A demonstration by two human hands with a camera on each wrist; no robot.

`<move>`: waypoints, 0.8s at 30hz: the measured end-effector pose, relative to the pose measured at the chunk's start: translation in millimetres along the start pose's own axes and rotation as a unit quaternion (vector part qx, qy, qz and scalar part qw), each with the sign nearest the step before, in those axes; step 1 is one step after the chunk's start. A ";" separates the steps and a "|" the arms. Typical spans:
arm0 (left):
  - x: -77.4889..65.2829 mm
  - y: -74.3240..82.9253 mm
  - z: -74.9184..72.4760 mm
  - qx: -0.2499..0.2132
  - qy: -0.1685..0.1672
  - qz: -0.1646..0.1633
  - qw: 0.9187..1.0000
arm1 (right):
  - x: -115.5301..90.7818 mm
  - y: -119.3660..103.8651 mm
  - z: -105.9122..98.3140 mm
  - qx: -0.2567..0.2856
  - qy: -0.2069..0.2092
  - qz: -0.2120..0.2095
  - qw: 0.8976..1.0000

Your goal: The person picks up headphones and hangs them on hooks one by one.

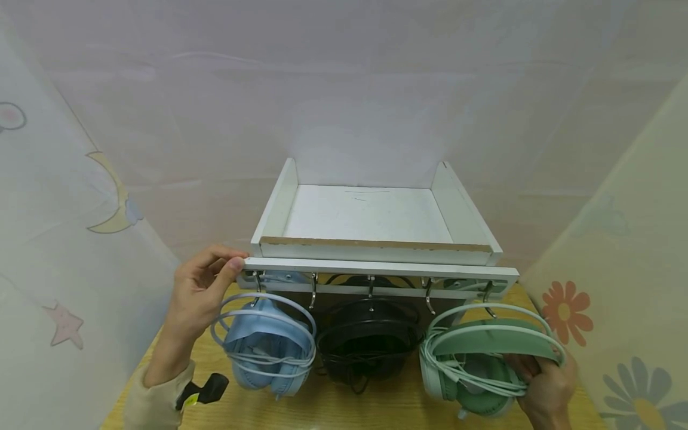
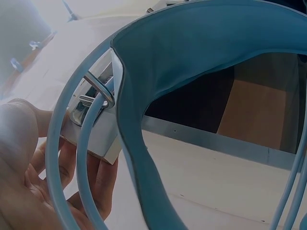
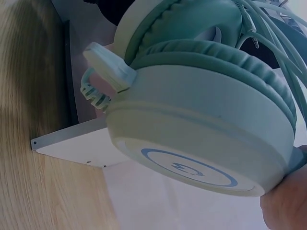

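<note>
My left hand (image 1: 196, 292) pinches the left end of a white hook rail (image 1: 376, 267) between thumb and fingers. Blue headphones (image 1: 269, 340) hang from the leftmost hook; in the left wrist view their bands cross the metal hook (image 2: 98, 88). Over on the right, my right hand (image 1: 548, 382) grips the right side of green headphones (image 1: 484, 334), its fingers partly hidden behind the headband. That headband is at the rightmost hook (image 1: 488, 292); whether the hook bears it I cannot tell. In the right wrist view, a pale earcup (image 3: 201, 110) fills the middle.
Black headphones (image 1: 371, 340) hang at the middle hook. Behind the rail stands a white shelf unit (image 1: 368, 215) with raised sides. Below lies a wooden tabletop (image 1: 333, 412). Patterned cloth (image 1: 618, 286) borders both sides, with a plain backdrop (image 1: 365, 89) behind.
</note>
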State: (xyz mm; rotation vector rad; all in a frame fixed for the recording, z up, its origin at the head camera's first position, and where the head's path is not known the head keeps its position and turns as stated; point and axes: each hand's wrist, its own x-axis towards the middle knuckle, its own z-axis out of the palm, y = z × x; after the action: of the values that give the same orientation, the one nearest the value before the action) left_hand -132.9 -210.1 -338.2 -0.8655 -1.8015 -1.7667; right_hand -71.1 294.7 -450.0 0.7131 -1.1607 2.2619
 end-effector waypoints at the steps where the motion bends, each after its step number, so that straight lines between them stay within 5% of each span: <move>1: 0.1 0.0 0.1 0.001 0.000 0.000 1.000 | -0.1 0.3 -0.2 -0.008 0.005 0.002 1.000; 8: 1.3 -0.2 0.6 0.005 -0.001 -0.001 1.000 | -1.0 1.0 -1.5 -0.020 0.045 0.014 0.999; 17: 1.8 -2.1 0.2 -0.004 -0.002 0.008 1.000 | -1.4 2.1 -3.1 -0.011 0.025 0.000 1.000; 24: 0.6 -4.1 -0.5 -0.004 -0.004 0.019 1.000 | -8.1 2.8 -2.3 -0.013 0.087 -0.015 0.996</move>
State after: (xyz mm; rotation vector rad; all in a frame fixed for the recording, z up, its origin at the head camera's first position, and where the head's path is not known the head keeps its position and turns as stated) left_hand -136.3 -210.4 -340.6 -0.9063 -1.7728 -1.7506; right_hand -67.4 293.6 -458.0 0.5088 -1.0876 2.2291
